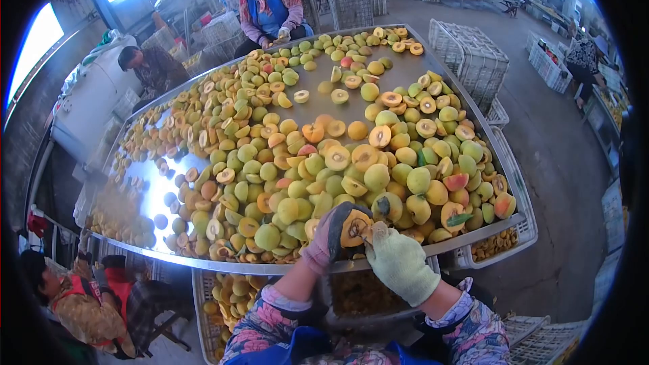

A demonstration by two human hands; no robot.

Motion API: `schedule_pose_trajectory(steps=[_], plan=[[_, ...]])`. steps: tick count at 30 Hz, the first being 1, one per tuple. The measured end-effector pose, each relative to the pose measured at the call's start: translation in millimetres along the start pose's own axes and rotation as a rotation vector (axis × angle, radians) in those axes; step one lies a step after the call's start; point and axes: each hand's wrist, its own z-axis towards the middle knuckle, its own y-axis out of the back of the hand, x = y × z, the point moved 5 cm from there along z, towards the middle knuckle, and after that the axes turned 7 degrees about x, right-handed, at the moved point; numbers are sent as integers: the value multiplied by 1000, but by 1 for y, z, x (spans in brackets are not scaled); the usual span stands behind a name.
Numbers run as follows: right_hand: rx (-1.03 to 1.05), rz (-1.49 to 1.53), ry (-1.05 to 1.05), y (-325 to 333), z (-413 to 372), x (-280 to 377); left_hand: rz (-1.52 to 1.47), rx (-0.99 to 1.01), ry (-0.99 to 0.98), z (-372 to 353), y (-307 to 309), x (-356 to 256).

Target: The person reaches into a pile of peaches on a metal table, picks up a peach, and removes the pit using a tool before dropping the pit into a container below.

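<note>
My left hand (pixel 323 242), in a dark and pink glove, is closed around a halved yellow peach (pixel 353 225) at the table's near edge. The cut face is turned up, with a dark, curved mark in its middle. My right hand (pixel 403 265), in a pale green knitted glove, is closed beside it. A thin dark tool tip (pixel 366 238) seems to reach from its fingers to the fruit; its handle is hidden in the glove. Just beyond both hands lie many whole and halved peaches (pixel 297 189), some with stones showing.
The metal table (pixel 270 268) has a raised rim. Below it stand a crate of fruit halves (pixel 205 297) and a crate of small brown pieces (pixel 531 230). Co-workers sit at the far side (pixel 274 10) and left (pixel 88 304). Stacked crates (pixel 470 61) stand right.
</note>
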Motion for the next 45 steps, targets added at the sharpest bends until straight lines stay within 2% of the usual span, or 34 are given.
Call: schedule_pose_trajectory(steps=[4, 6, 7, 9, 11, 16, 18, 19, 21, 22, 23, 24, 25, 26, 28, 29, 30, 32, 33, 35, 39, 41, 42, 44, 45], plan=[[30, 27, 5, -2, -1, -3, 138, 93, 33, 0, -5, 7], [32, 44, 14, -1, 0, -4, 249, -79, -149, -8, -4, 4], [51, 95, 10, -3, 0, -5, 249, -76, -150, -11, -9, 10], [65, 149, 2, -4, -1, -8, 279, -250, -207, -17, -9, 16], [86, 270, 2, -7, -2, -11, 318, -219, -220, -20, -11, 20], [110, 246, -27, -7, -5, -13, 308, -82, -285, -15, -8, 25], [130, 194, -61, -8, -7, -13, 204, 61, -200, -11, -10, 29], [128, 209, -48, -11, -6, -15, 204, 64, -201, -12, -13, 34], [118, 222, -34, -19, -4, -23, -298, 185, 169, -8, -24, 62], [75, 277, 89, -26, -4, -24, -292, 188, 161, -6, -24, 59], [31, 333, 212, -28, -4, -22, -494, 170, 160, -2, -19, 39], [23, 334, 213, -24, -3, -19, -696, 151, 161, 0, -16, 20], [129, 589, 24, -25, 0, -23, -536, 41, 41, 0, -8, -1], [239, 840, -169, -28, 0, -25, -532, 43, 40, -2, -11, 0], [283, 871, -205, -22, 1, -18, -200, 21, 40, -9, -16, 9], [328, 900, -244, -24, 1, -16, 39, -75, -132, -11, -12, 3], [331, 903, -243, -29, 1, -16, 41, -73, -129, -13, -13, 6], [130, 646, -20, -29, 2, -14, 389, -281, -303, -19, -5, -10], [135, 647, -21, -33, 0, -15, 387, -281, -298, -18, 1, -14], [71, 294, 79, -33, -1, -11, 86, 1, -159, -7, 6, -10], [156, 210, 58, -21, 2, 0, 30, -26, -165, -12, 10, 6], [219, 213, 25, -20, 5, 4, -378, -9, -164, -8, 6, 23], [219, 204, 30, -22, 7, 2, -379, -18, -169, -9, 6, 29], [159, 211, 265, -25, 9, 7, -267, -68, -251, -13, 6, 35], [162, 201, 268, -13, 12, 15, -270, -77, -254, -16, 4, 40]])
